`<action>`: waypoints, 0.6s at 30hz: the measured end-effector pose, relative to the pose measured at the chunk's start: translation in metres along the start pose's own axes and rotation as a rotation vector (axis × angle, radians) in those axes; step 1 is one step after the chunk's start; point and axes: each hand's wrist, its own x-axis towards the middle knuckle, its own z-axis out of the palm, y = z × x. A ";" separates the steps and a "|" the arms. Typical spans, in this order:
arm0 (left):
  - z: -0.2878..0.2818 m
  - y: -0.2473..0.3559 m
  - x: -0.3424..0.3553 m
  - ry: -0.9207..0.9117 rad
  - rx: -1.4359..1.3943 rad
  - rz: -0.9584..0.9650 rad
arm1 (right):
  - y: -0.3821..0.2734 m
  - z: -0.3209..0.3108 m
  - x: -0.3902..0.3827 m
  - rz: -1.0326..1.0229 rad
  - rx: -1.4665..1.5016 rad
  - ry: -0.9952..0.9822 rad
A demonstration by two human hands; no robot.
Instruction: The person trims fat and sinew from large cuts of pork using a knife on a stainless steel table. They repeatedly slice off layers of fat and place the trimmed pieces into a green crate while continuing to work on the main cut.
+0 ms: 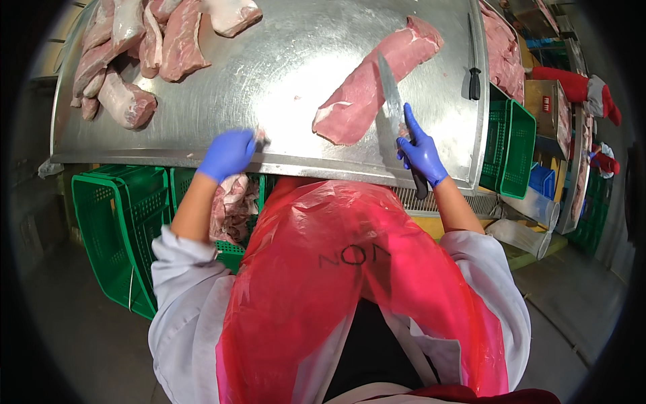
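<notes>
My left hand (229, 151), blue-gloved and blurred, curls its fingers at the near rim of the steel table (282, 40); a small pinkish bit shows by its fingertips, too indistinct to name. My right hand (420, 155), also gloved, grips a long knife (390, 91), index finger extended, blade angled forward over a long pink slab of meat (350, 101). Several pale meat pieces (131, 101) lie piled at the table's back left.
Green crates (121, 236) stand below the table's near left, one holding meat scraps (229, 209); another (505, 148) is at right. A black-handled tool (474, 84) lies on the right edge. More meat (505, 54) and people in red (572, 91) are at far right.
</notes>
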 end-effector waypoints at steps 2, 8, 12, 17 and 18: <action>0.034 -0.041 -0.056 -0.285 0.077 -0.077 | -0.002 -0.007 0.009 -0.028 0.020 0.029; 0.029 0.070 0.050 -0.004 -0.093 -0.092 | 0.014 0.003 0.025 -0.047 0.062 0.042; 0.065 0.127 0.157 0.195 -0.241 0.078 | 0.008 0.017 0.039 -0.027 0.049 0.045; 0.061 0.090 0.157 0.168 -0.617 0.054 | -0.006 0.047 0.053 -0.080 0.018 0.058; 0.059 0.088 0.152 0.176 -0.644 0.045 | -0.015 0.056 0.054 -0.063 0.036 0.026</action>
